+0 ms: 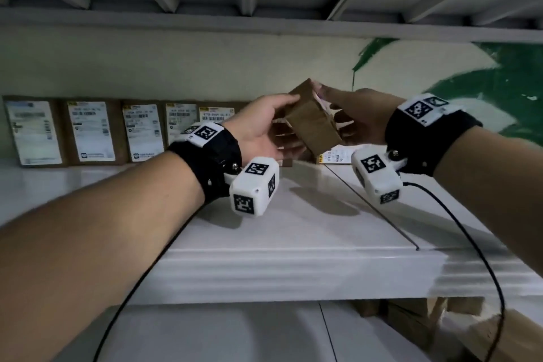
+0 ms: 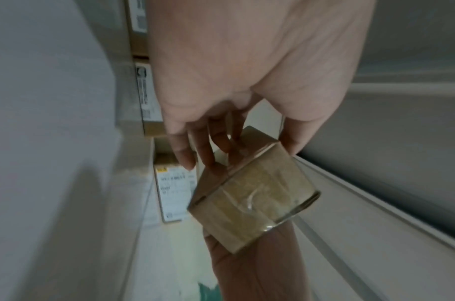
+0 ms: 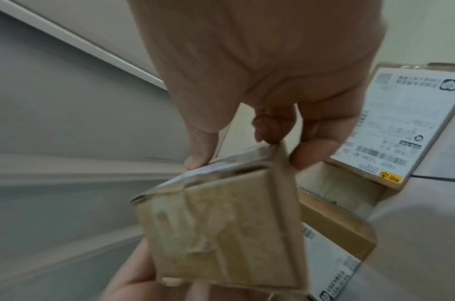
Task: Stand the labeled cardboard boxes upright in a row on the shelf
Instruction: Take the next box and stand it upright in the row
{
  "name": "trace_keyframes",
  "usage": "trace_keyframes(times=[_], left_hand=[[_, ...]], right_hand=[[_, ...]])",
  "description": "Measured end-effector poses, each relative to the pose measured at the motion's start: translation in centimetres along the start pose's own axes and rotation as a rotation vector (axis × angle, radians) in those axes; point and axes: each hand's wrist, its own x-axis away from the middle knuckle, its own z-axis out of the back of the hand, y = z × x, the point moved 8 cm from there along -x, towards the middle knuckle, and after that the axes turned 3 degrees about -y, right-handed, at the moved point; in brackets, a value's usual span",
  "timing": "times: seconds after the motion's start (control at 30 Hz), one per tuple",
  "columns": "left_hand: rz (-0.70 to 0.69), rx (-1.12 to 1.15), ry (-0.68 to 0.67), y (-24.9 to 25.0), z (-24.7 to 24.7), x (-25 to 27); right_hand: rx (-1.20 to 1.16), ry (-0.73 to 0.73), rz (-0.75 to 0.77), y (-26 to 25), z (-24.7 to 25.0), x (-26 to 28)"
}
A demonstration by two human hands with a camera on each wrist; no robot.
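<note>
A brown taped cardboard box [image 1: 313, 123] hangs tilted in the air above the white shelf [image 1: 293, 229], held between both hands. My left hand [image 1: 282, 123] grips its left side, thumb on top and fingers beneath. My right hand [image 1: 332, 106] pinches the right upper edge. In the left wrist view the fingers [image 2: 213, 156] lie along the box [image 2: 252, 195]. The right wrist view shows thumb and fingers [image 3: 306, 154] pinching the top edge of the box [image 3: 221, 230]. Several labelled boxes [image 1: 88, 132] stand upright in a row at the back left.
Another labelled box [image 1: 335, 156] lies flat on the shelf under the hands, also seen as a flat box [image 3: 401, 122] in the right wrist view. The upper shelf's underside [image 1: 264, 20] is close overhead. Brown boxes [image 1: 411, 317] sit on the lower level at bottom right. Cables [image 1: 470, 229] trail from both wrists.
</note>
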Motion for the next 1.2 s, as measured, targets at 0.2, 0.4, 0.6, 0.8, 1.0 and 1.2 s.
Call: trace_keyframes(times=[0.2,0.4,0.6,0.8,1.0,1.2], left_hand=[[-0.025,-0.079,0.015,-0.5,1.4,0.6],[-0.102,-0.14,0.045,-0.6,1.6,0.6],[-0.246,-0.02,0.092,1.1,2.5,1.3],[-0.275,-0.14,0.099,1.1,2.0,1.3],[-0.228,-0.232,0.026,0.0,0.8,1.2],[-0.148,-0.22,0.085,0.2,1.9,0.6]], right_hand=[[-0.17,-0.101,0.226,1.1,0.1,-1.1],[-0.151,-0.224,0.216,1.9,-1.0,-0.2],[0.012,-0.441,0.073,3.4,-4.2,1.0],[-0.031,-0.346,0.2,1.6,-3.2,1.6],[-0.127,-0.22,0.327,0.2,-1.3,1.0],[-0.185,-0.198,0.113,0.6,-0.5,-1.5]])
